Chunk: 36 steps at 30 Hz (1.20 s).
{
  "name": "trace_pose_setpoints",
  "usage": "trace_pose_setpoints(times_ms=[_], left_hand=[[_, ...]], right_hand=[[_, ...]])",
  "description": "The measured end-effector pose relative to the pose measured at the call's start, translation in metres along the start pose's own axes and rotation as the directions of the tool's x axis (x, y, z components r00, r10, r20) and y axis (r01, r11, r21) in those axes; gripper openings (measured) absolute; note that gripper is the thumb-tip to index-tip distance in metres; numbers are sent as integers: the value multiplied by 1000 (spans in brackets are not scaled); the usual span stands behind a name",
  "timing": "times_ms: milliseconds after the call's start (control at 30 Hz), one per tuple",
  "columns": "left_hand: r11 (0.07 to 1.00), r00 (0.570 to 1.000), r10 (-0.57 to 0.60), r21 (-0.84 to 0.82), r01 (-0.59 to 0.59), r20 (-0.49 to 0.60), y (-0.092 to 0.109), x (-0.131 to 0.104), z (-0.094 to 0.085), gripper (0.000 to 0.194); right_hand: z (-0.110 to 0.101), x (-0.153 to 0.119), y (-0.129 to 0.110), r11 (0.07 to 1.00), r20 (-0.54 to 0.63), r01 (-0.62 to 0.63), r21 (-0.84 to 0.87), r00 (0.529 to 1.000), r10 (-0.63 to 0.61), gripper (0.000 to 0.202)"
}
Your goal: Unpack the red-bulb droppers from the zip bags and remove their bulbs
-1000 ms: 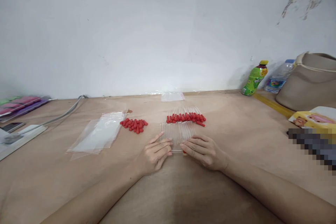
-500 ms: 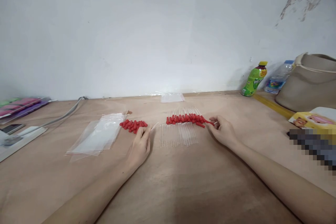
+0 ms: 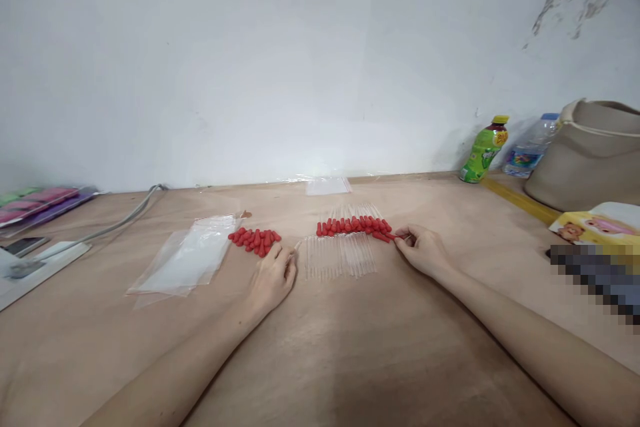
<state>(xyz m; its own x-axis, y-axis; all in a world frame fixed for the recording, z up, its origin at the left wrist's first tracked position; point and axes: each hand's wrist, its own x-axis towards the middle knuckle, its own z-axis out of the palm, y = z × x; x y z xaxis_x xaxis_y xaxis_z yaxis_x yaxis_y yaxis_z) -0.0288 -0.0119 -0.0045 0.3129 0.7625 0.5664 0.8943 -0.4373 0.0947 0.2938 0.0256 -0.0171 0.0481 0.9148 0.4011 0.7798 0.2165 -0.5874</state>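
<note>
Thumb and fingers of my left hand (image 3: 276,275) are closed on a thin clear tube (image 3: 299,245), its tip poking out to the right. Just behind that hand lies a loose pile of red rubber bulbs (image 3: 248,238). My right hand (image 3: 423,250) pinches the end of a slim red rubber bulb (image 3: 384,237) at the right end of a row. This row of red rubber bulbs (image 3: 350,225) lies across several clear tubes (image 3: 340,259), side by side on the table, whose ends show behind and in front.
Clear plastic bags (image 3: 187,257) lie left of the pile, and another bag (image 3: 327,186) by the wall. A white power strip (image 3: 55,270) with a cable sits far left. At right stand a green bottle (image 3: 484,152), a water bottle (image 3: 530,147) and a beige bag (image 3: 590,160).
My left hand has moved slightly right, towards the clear tubes. My right hand has stayed close to the row's right end, its fingers shifting a little on the red bulb.
</note>
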Motion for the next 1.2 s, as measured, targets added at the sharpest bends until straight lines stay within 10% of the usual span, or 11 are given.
trace_pose_setpoints(times_ms=[767,1033,1200], left_hand=[[974,991,136,-185,-131,16,2,0,-1,15],[979,990,137,-159,-131,27,0,0,-1,17],[981,990,134,-144,-127,39,2,1,-2,17]], right_hand=[[7,1,9,996,40,90,10,995,-90,29],[-3,35,31,979,-289,-115,-171,955,61,37],[-1,67,56,967,-119,-214,-134,973,199,31]])
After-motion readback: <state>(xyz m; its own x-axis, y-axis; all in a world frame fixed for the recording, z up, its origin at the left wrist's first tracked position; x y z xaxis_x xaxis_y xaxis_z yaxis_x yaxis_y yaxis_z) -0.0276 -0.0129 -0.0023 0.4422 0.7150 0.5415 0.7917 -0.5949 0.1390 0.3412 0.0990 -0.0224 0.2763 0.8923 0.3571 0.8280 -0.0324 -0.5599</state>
